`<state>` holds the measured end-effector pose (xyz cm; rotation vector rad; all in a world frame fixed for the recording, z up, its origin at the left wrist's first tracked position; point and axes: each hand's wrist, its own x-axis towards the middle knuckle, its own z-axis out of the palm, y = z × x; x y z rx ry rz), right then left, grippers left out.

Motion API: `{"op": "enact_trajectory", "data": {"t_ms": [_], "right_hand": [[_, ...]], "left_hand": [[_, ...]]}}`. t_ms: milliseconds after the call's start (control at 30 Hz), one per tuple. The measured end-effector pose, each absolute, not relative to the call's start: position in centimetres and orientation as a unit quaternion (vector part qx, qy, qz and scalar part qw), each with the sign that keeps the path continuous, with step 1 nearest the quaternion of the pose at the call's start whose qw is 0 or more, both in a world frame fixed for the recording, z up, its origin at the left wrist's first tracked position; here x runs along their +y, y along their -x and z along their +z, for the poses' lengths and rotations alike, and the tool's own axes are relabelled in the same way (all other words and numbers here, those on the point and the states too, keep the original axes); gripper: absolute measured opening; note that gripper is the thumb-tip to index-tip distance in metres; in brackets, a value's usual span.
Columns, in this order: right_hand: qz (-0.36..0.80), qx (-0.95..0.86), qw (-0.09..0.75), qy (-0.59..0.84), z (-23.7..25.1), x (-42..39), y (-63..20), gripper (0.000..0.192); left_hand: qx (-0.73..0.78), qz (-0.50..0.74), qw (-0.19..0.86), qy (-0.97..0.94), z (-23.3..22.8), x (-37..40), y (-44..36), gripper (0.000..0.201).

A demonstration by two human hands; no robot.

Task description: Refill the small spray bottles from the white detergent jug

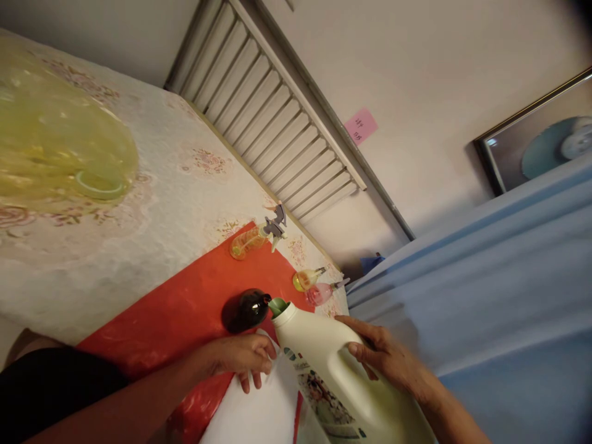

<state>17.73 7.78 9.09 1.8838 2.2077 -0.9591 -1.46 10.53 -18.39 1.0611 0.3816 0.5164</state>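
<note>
My right hand (386,354) is wrapped round the handle of a large cream-white detergent jug (319,364), which has a picture label and an uncapped mouth with a green spout. The jug leans toward a dark, glossy bottle (253,308) standing close to its mouth. My left hand (250,361) hovers beside the jug's neck, fingers loosely bent and apart. Behind those fingers is a plain white thing (259,407); its kind is unclear, and whether I touch it I cannot tell. A red sheet (185,308) lies beneath.
Spray bottles (250,242) stand at the red sheet's far edge, near small yellow (305,279) and pink (319,294) bottles. A big yellow translucent bag (60,135) sits at left on the floral tablecloth (180,203). Beyond are a radiator (268,117) and a blue curtain (485,265).
</note>
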Motion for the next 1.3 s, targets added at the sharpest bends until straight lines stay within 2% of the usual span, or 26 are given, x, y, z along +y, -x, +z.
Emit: {"op": "enact_trajectory", "data": {"t_ms": [367, 1300], "right_hand": [[-0.317, 0.714, 0.044, -0.623, 9.2, 7.7, -17.4, 0.06], [-0.315, 0.721, 0.045, -0.616, 9.5, 7.7, -17.1, 0.058]], "left_hand": [[0.164, 0.246, 0.812, -0.503, -19.5, 10.7, 1.2, 0.042], [0.181, 0.244, 0.811, -0.5, -18.4, 10.5, 1.5, 0.042]]}}
